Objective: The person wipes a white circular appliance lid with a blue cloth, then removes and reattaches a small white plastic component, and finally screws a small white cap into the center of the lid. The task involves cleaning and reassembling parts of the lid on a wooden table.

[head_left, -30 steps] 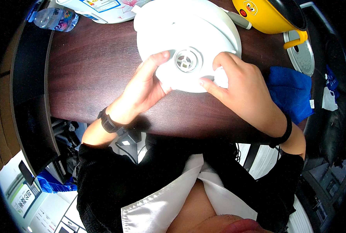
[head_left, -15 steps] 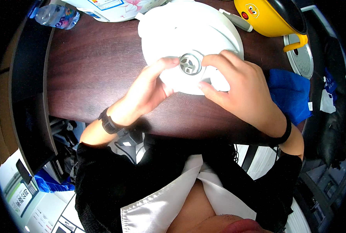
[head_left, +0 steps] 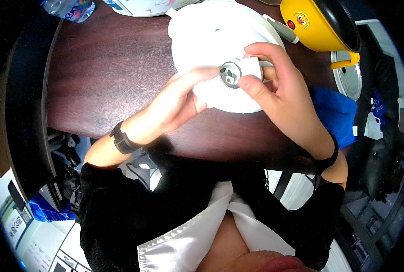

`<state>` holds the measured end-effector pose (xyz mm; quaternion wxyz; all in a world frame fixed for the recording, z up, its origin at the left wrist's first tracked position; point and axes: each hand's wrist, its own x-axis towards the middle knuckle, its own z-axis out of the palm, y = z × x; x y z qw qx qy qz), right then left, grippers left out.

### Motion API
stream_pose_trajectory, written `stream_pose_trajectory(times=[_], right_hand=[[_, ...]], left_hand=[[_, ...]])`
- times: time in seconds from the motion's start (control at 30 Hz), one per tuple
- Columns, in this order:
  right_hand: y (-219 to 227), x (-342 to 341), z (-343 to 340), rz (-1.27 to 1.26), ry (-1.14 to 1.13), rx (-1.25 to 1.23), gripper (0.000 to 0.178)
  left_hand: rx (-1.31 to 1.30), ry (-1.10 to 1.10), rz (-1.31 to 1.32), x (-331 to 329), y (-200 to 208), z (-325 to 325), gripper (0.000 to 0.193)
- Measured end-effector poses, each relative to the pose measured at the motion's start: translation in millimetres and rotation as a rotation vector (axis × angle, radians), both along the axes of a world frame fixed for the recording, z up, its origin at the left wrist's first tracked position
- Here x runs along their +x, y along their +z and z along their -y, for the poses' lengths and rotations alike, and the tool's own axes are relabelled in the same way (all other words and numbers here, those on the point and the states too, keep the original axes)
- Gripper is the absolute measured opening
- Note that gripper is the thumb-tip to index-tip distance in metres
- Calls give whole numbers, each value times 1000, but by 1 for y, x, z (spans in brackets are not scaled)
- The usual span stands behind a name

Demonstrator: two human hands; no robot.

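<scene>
A large round white lid-like piece [head_left: 197, 43] lies in front of me. Over its near part is a small white ringed part [head_left: 229, 75] with spokes inside. My right hand [head_left: 286, 93] is closed on this part, thumb at its near right rim and fingers curled round its far right side, where a white block-like section shows. From the left, my left hand [head_left: 172, 104] stretches its thumb to the ring's left edge. Its other fingers are curled at the near left edge of the lid-like piece, partly hidden. Blur keeps me from telling how firmly they grip.
A yellow pan [head_left: 308, 29] with a dark inside stands at the far right, beside a perforated metal disc [head_left: 347, 75]. A blue cloth [head_left: 333, 113] lies at the right. A plastic bottle [head_left: 75, 9] and a white container [head_left: 152, 7] are at the back.
My right hand has closed round the ringed part, its thumb rising to the rim. The part now looks tilted, with its right side showing. The whole view has shifted slightly.
</scene>
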<state>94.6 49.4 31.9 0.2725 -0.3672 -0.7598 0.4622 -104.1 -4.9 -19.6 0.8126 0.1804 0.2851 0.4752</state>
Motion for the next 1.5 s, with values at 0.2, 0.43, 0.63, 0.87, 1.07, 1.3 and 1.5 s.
stream_pose_trajectory(times=[0.2, 0.43, 0.63, 0.87, 1.07, 1.3, 1.5], right_hand=[[1, 3, -10, 139, 129, 328, 44], [10, 2, -9, 183, 208, 342, 39], [8, 3, -9, 197, 170, 282, 37], [13, 4, -13, 236, 269, 402, 41], [19, 3, -14, 320, 309, 409, 43], [25, 9, -20, 362, 344, 415, 45], [44, 20, -11, 405, 273, 190, 48]], left_hand=[[14, 15, 83, 4, 5, 2, 50], [55, -17, 73, 1, 2, 3, 53], [102, -18, 50, 2, 6, 2, 55], [92, -26, 36, 0, 8, 3, 54], [113, -39, 29, 1, 9, 3, 56], [206, -52, -88, 1, 13, 7, 56], [542, -86, -554, -1, 40, 3, 43]])
